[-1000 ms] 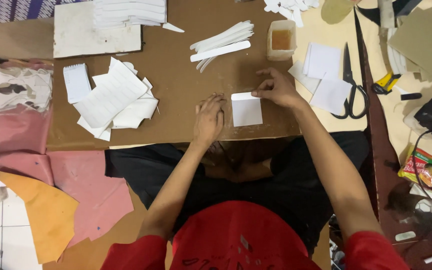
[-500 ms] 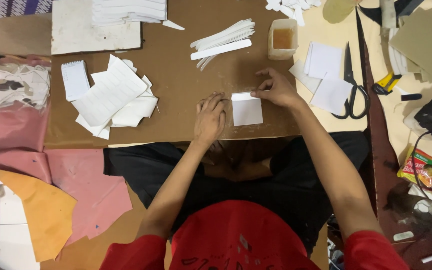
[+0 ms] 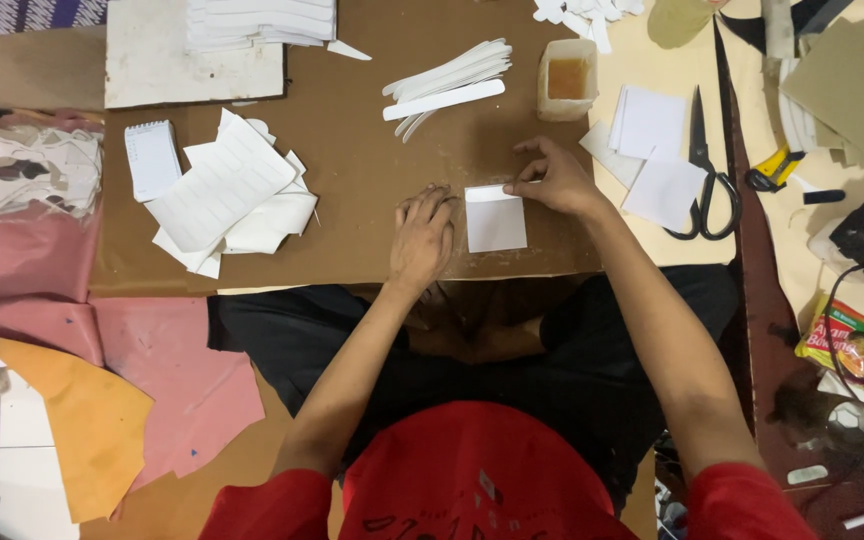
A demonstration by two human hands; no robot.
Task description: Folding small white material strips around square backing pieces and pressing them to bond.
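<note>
The white paper square is lying flat on the brown board, near its front edge, between the person's two hands. The right hand is resting at the square's top right corner, its fingertips pinching the folded upper edge of the paper. The left hand is lying palm down on the board just beside the square's left side — fingers held together and curled slightly, their tips close to the paper's upper left corner; whether they are touching it, I cannot tell.

Against the pictures from a second and half a second ago, very little is differing: the square is sitting in the same spot, and both hands are staying where they were, the right one keeping its hold on the top edge.

Around the work, a loose heap of white cut sheets is lying to the left, with a small white notepad beside it. Farther up the board, a fan of white strips is resting next to a small clear tub holding something amber. To the right, more white squares are lying beside black scissors — well apart from the left hand, near the right one
</note>
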